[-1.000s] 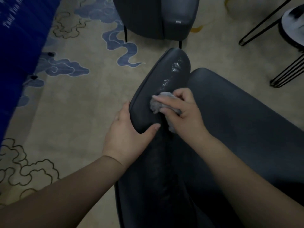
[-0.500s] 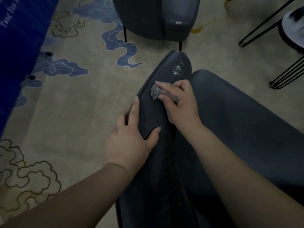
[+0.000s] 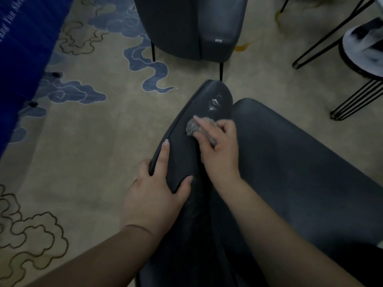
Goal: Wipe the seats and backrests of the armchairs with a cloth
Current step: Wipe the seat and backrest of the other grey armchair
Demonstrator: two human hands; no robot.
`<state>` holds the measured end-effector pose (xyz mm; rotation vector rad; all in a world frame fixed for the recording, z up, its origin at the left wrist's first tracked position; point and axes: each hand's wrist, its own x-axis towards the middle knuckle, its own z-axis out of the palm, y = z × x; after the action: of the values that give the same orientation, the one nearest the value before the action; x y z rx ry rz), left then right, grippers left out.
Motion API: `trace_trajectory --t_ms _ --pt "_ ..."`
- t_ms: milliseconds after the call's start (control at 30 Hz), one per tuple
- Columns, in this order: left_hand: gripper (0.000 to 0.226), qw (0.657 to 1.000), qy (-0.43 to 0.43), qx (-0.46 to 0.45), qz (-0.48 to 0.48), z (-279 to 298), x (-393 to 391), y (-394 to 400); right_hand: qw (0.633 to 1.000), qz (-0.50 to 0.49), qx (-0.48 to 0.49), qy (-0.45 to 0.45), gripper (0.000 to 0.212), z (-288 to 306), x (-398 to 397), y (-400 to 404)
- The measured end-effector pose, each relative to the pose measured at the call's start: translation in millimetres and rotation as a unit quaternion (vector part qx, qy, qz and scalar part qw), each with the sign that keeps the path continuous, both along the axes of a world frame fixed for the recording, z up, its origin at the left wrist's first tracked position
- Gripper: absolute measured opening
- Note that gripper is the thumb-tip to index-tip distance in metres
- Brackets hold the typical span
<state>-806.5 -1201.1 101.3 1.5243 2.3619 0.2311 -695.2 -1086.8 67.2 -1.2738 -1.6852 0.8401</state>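
Observation:
A dark leather armchair point(image 3: 300, 162) fills the lower right of the head view, its armrest point(image 3: 209, 94) running up the middle. My right hand point(image 3: 219, 150) holds a crumpled grey cloth point(image 3: 191, 126) and presses it on the armrest top, just below a shiny worn patch. My left hand point(image 3: 154, 193) grips the armrest's outer edge lower down, thumb on top, index finger lying along the piping. A second dark armchair point(image 3: 192, 23) stands at the top centre.
Beige carpet point(image 3: 99, 141) with blue and outlined cloud patterns covers the floor. A blue panel point(image 3: 22, 48) stands at the left edge. A round stool point(image 3: 362, 50) on black wire legs is at the upper right.
My right hand has slid the cloth up the armrest toward the worn patch. My left hand's index finger has stretched out along the armrest edge.

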Motion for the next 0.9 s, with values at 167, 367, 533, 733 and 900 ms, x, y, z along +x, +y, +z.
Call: trace_trajectory --t_ms 167,367,533,733,900 --pt "0.085 1.000 0.007 -0.004 -0.001 -0.2 1.2 0.7 0.997 0.055 0.046 -0.036 0.031 1.5 -2.5 28.8" --pt "0.085 1.000 0.000 -0.009 -0.003 3.1 0.8 0.9 1.000 -0.021 0.014 0.003 0.033 -8.4 3.7 12.8" --pt "0.085 1.000 0.003 -0.013 0.004 3.3 1.0 2.4 0.997 0.012 0.062 -0.041 0.031 -7.9 1.1 48.1" --pt "0.086 1.000 -0.005 -0.013 0.010 4.6 0.7 2.0 0.998 -0.062 -0.006 0.018 0.033 -15.9 3.3 36.1" --pt "0.086 1.000 0.000 -0.013 0.011 4.4 1.0 4.4 0.999 -0.030 0.020 -0.009 0.032 -7.7 -3.2 77.2"
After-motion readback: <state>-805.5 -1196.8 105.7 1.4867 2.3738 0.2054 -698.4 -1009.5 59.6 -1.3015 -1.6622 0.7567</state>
